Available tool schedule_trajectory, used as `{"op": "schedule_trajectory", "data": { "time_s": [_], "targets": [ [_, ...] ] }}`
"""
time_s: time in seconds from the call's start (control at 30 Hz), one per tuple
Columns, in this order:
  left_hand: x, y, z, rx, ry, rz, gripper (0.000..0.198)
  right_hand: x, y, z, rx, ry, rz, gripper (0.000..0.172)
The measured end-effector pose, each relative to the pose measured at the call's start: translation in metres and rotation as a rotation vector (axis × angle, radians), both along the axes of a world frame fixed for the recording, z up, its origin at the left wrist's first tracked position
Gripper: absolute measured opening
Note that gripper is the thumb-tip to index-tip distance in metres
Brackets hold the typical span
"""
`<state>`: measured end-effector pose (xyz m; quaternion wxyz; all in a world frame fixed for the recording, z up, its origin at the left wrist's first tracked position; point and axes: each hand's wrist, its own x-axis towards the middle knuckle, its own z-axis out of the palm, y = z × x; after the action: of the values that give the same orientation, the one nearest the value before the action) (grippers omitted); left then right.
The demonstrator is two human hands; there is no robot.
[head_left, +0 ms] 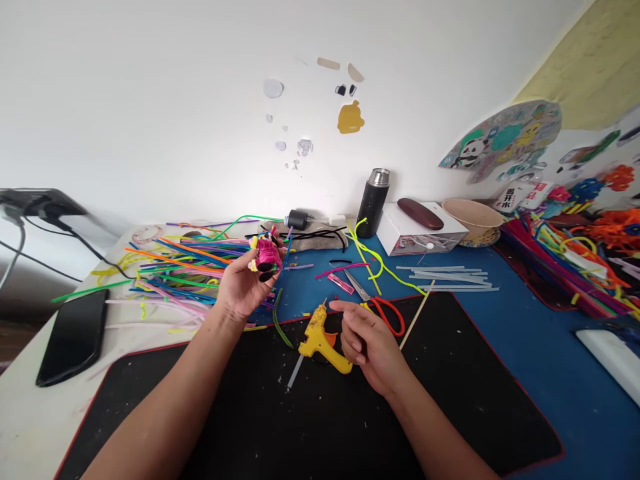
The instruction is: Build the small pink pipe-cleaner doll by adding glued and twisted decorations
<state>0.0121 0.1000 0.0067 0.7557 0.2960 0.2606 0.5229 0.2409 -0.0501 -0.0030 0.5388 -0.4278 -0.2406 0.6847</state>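
Leftmost, we see a flat black phone [73, 337] on the table [30, 413], beside strewn coloured pipe cleaners [175, 267]. Our left hand [243, 290] grasps a pink fuzzy pipe-cleaner bundle [267, 255] above them. The yellow plastic glue gun [320, 340] lies just beside our released right hand [370, 343], red-handled scissors [383, 307] beyond.

Black mat [475, 400] is noted bare over its near right part; open passage is left there. The mat's far edge is blocked by yellow glue gun [320, 341], scissors [383, 308] and a slanting wooden stick [416, 313]. The left approach is crowded by pipe-cleaner pile [170, 270] and phone [73, 337]. The rear is closed off by flask [374, 200] and white box [423, 230].
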Motion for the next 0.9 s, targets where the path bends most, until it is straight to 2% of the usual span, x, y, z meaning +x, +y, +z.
{"op": "schedule_trajectory", "data": {
  "time_s": [0.2,0.47,0.77,0.9],
  "targets": [
    [0.006,-0.006,0.009,0.015,-0.029,-0.004,0.044,-0.019,0.009,0.012,0.050,-0.013,0.030,0.039],
    [0.005,-0.008,0.012,0.037,-0.007,-0.019,0.048,-0.030,0.011,0.016,0.070,0.001,0.048,0.039],
    [0.016,-0.013,-0.002,-0.084,-0.021,-0.063,0.033,-0.040,0.022,0.029,0.101,-0.006,0.027,0.041],
    [0.024,-0.020,-0.002,-0.193,-0.066,-0.068,0.024,-0.044,0.027,0.030,0.114,-0.016,0.009,0.044]
  ]
}}
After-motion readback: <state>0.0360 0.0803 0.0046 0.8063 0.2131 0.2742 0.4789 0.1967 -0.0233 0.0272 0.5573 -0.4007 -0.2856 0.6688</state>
